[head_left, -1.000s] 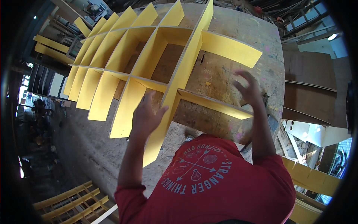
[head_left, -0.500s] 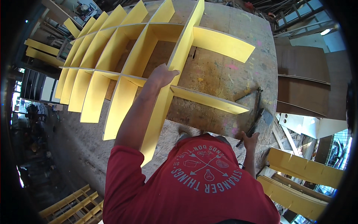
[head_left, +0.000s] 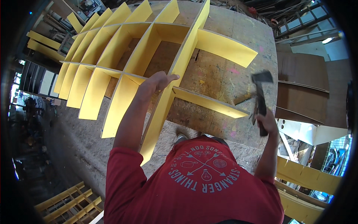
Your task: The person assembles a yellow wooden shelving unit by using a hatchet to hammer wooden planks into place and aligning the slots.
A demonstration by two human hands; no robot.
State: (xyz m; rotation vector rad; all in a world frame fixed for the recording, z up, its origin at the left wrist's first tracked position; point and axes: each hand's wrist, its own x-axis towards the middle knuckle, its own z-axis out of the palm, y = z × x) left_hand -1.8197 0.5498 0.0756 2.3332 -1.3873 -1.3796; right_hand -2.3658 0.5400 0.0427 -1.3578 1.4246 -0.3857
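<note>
A large yellow grid frame of interlocking boards (head_left: pixel 128 71) stands on the worktable (head_left: pixel 220 80). My left hand (head_left: pixel 158 81) is closed over the top edge of its long crosswise board (head_left: pixel 181 61), close to a joint. From that board two short yellow boards stick out to the right, a farther one (head_left: pixel 227 46) and a nearer one (head_left: pixel 209 102). My right hand (head_left: pixel 267 122) grips the dark handle of a hatchet (head_left: pixel 262 77), raised head up beside the nearer board's end. A dark, thin tool (head_left: pixel 245 98) lies on the table behind it, partly hidden.
Brown sheets (head_left: pixel 302 86) are stacked right of the table. Curved yellow boards (head_left: pixel 307 175) lie at the lower right, and another lattice frame (head_left: pixel 69 203) sits at the lower left. Scrap timber and metal crowd the far edge.
My right hand has lifted the hatchet off the table's near right edge, upward and to the right. My left hand keeps its hold on the board; the view has shifted slightly.
</note>
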